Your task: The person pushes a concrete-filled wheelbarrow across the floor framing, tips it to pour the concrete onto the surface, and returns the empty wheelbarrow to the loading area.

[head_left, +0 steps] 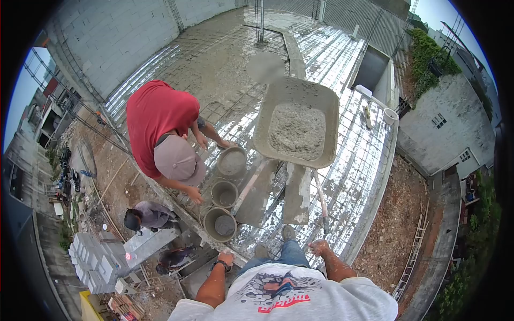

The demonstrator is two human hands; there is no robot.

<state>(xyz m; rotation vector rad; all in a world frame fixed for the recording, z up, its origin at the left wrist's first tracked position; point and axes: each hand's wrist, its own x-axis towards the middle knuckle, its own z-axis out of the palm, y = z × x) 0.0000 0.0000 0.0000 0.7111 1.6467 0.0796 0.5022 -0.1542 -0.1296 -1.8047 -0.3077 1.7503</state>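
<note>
Grey concrete (297, 131): a rough wet heap lying in the wheelbarrow's tray.
Wheelbarrow (333, 107): in front of the wearer, its two handles pointing back towards them, the left handle (251, 186) ending beside the nearest bucket, the right handle (321, 198) ending close to the right hand.
Right hand (320, 247): just behind that handle's end, fingers loosely parted and slightly bent, with nothing seen in them.
Left hand (225, 259): below the nearest bucket, near the slab's edge, a dark band (220, 264) at the wrist; its back faces up, so I cannot tell whether the fingers are wide or closed on something.
Buckets: three in a row left of the wheelbarrow; the farthest bucket (220, 169) shows grey material near its brim, the middle bucket (216, 189) comes next, and the nearest bucket (209, 216) has some grey stuff inside.
Red shirt (160, 109): a co-worker in a pale cap (176, 158) bends over the buckets, one hand (194, 193) beside the middle one.
Boards (296, 198): under the handles, on steel mesh (353, 166) over shiny decking.
Ground below: two people (152, 214) beside stacked grey blocks (96, 262).
</note>
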